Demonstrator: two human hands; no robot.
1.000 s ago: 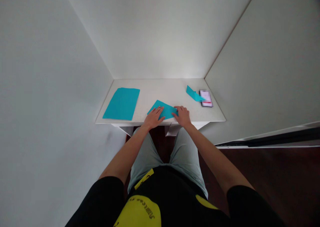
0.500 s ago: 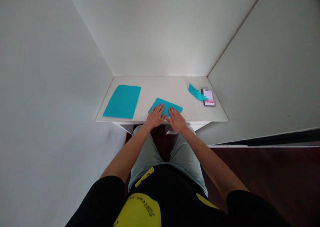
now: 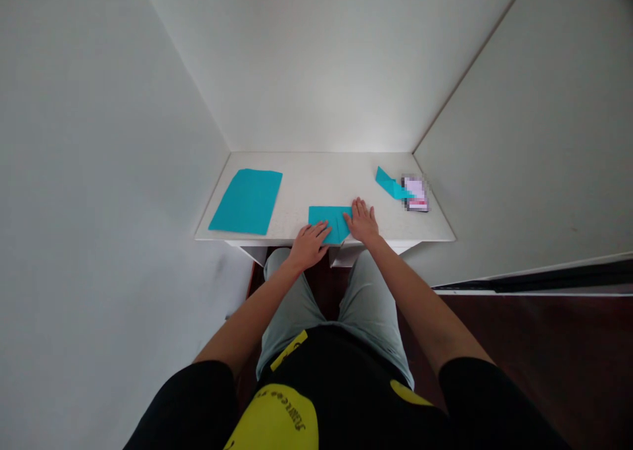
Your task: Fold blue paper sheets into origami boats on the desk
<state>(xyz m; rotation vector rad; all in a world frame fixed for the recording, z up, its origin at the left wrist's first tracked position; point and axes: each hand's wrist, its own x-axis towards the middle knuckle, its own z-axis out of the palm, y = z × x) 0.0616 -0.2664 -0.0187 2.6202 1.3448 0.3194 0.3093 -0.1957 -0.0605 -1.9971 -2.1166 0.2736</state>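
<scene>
A folded sheet of blue paper lies at the front edge of the white table, its far edge straight and a crease line running down its front part. My left hand rests on its near left part, fingers stretched out over the paper and the wrist beyond the table edge. At the paper's right edge lies my right hand, fingers extended and thumb on the paper. Both hands are open. My fingers hide the paper's near left and right corners.
To the left lies a stack of blue paper sheets. On the right a folded blue paper piece touches a blurred-out phone-like object. Walls close in the white table at the back and both sides.
The folded paper has turned so its far edge runs level. My right hand has moved farther away and to the right, to the paper's edge; my left hand has come slightly nearer to me.
</scene>
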